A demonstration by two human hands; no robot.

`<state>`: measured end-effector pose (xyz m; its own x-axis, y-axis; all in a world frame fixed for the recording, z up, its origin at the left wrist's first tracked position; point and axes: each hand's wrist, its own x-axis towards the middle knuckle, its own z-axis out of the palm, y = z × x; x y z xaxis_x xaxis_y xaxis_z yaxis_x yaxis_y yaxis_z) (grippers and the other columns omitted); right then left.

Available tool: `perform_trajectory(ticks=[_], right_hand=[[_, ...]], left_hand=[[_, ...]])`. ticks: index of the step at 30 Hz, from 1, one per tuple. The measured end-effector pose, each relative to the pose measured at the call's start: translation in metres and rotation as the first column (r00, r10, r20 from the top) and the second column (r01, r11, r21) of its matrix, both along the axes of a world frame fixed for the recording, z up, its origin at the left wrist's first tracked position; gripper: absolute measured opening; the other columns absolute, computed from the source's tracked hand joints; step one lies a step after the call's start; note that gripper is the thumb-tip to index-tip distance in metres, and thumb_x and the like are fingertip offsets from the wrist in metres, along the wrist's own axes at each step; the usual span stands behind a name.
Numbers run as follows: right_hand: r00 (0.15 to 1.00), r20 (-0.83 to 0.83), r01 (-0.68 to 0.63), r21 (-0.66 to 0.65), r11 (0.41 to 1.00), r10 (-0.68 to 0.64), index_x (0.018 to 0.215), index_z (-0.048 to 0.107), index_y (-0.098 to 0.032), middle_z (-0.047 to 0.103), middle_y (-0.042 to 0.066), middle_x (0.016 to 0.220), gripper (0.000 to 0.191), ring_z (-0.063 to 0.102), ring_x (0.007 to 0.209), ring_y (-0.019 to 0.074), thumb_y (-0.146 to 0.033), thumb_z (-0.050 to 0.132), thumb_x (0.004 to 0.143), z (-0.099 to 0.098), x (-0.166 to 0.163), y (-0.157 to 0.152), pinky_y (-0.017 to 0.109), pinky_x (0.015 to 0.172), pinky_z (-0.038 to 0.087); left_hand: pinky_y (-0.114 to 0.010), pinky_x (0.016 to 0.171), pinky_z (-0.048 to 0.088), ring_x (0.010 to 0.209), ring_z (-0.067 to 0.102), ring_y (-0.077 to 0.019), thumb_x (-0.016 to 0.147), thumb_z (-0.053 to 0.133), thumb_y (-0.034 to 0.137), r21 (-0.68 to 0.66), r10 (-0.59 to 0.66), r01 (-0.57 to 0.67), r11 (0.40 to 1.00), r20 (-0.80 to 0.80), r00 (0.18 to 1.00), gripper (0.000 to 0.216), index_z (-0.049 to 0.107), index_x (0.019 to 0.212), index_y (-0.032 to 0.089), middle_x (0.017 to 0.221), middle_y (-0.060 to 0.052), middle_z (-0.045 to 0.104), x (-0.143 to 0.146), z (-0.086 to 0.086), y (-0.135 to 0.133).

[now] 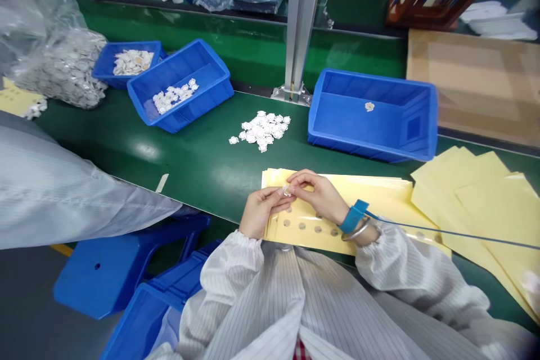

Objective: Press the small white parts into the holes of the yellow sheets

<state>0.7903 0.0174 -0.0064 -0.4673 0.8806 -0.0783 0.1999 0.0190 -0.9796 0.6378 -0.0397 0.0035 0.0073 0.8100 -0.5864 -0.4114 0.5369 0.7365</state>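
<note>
A small round white part [286, 190] is pinched between my two hands, above a stack of yellow sheets [379, 191] at the table's front edge. My left hand [264, 208] grips it from the left with thumb and fingers. On its right side, the fingertips of my right hand [318, 194] are closed on it too. Small grey round dots [318, 229] sit in rows on the top sheet beneath my hands. A blue wrist strap [354, 216] with a cord and a metal bangle are on my right wrist. Beyond my hands lies a loose pile of similar white parts [262, 129].
One small part lies in the right blue bin [373, 129]. Two more blue bins [181, 84] with white parts stand left, beside a full clear bag [63, 62]. Loose yellow sheets [476, 197] lie right. A metal post [297, 28] rises behind; a co-worker's sleeve [63, 185] reaches in left.
</note>
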Motion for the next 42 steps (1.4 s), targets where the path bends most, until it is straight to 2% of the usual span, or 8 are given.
perform_trajectory(ticks=[17,21,24,27,31,37,39,42], right_hand=[[0.997,-0.063,0.028,-0.078,0.997,-0.033,0.089,0.055,-0.020,0.060,-0.001,0.074,0.026,0.058,0.071,0.0147,-0.036,0.069,0.074,0.007,-0.005,-0.005,0.029,0.068,0.047],[0.997,0.047,0.050,0.065,0.997,-0.053,0.091,0.060,-0.021,0.064,0.003,0.088,0.014,0.059,0.083,0.0158,-0.033,0.052,0.088,0.019,0.003,-0.009,0.031,0.075,0.046],[0.964,0.257,-0.126,0.218,0.968,0.067,0.085,0.061,-0.021,0.063,0.002,0.086,0.010,0.057,0.083,0.0178,-0.031,0.060,0.083,0.019,0.009,-0.016,0.032,0.074,0.044],[0.893,0.412,-0.311,0.271,0.911,0.182,0.082,0.063,-0.022,0.064,0.002,0.091,0.009,0.056,0.087,0.0198,-0.028,0.069,0.077,0.013,0.011,-0.023,0.035,0.078,0.041],[0.896,0.407,-0.297,0.253,0.921,0.177,0.078,0.064,-0.022,0.065,0.000,0.088,0.005,0.056,0.087,0.0184,-0.024,0.069,0.078,0.005,0.009,-0.025,0.035,0.079,0.039],[0.930,0.340,-0.230,0.249,0.941,0.137,0.074,0.063,-0.021,0.065,-0.001,0.083,0.007,0.058,0.083,0.0168,-0.023,0.069,0.078,-0.002,0.007,-0.024,0.035,0.078,0.040],[0.937,0.333,-0.207,0.284,0.936,0.107,0.077,0.064,-0.021,0.065,0.001,0.088,0.007,0.058,0.086,0.0178,-0.024,0.070,0.076,-0.005,0.008,-0.025,0.035,0.079,0.041],[0.946,0.310,-0.195,0.330,0.924,0.089,0.075,0.066,-0.022,0.066,0.002,0.092,0.004,0.058,0.088,0.0192,-0.025,0.069,0.077,-0.007,0.008,-0.026,0.037,0.080,0.043]], left_hand=[[-0.035,0.081,0.055,0.079,0.069,-0.0220,0.072,0.070,0.035,0.083,-0.042,0.046,0.996,-0.053,0.998,0.029,0.071,0.087,0.010,0.085,-0.011,0.072,-0.001,0.013,-0.004],[-0.033,0.078,0.055,0.083,0.069,-0.0232,0.074,0.067,0.028,0.102,0.048,-0.044,0.994,-0.039,0.998,0.021,0.068,0.082,0.009,0.083,-0.012,0.072,-0.012,0.022,-0.001],[-0.026,0.062,0.055,0.067,0.067,-0.0173,0.073,0.060,0.024,0.119,0.189,-0.196,0.973,0.068,0.980,0.013,0.061,0.067,0.012,0.074,-0.009,0.070,-0.029,0.021,0.005],[-0.016,0.037,0.038,0.041,0.050,-0.0070,0.073,0.051,0.026,0.130,0.139,-0.177,0.976,0.258,0.956,0.020,0.051,0.057,0.014,0.059,-0.004,0.061,-0.047,0.018,0.014],[-0.014,0.029,0.013,0.033,0.028,-0.0022,0.076,0.052,0.031,0.086,0.073,-0.105,0.991,0.319,0.945,0.031,0.043,0.051,0.015,0.049,0.002,0.046,-0.060,0.017,0.028],[-0.017,0.035,0.011,0.036,0.020,-0.0025,0.073,0.061,0.029,0.146,0.129,-0.108,0.983,-0.145,0.981,0.023,0.047,0.060,0.016,0.049,0.006,0.041,-0.063,0.007,0.056],[-0.018,0.040,0.020,0.040,0.029,-0.0051,0.076,0.060,0.031,0.258,0.205,-0.080,0.963,-0.502,0.840,0.014,0.058,0.074,0.017,0.051,0.005,0.043,-0.060,0.001,0.066],[-0.022,0.055,0.032,0.054,0.045,-0.0104,0.077,0.061,0.034,0.358,0.274,0.120,0.926,-0.856,0.438,0.022,0.066,0.092,0.019,0.058,0.002,0.050,-0.053,-0.007,0.078]])
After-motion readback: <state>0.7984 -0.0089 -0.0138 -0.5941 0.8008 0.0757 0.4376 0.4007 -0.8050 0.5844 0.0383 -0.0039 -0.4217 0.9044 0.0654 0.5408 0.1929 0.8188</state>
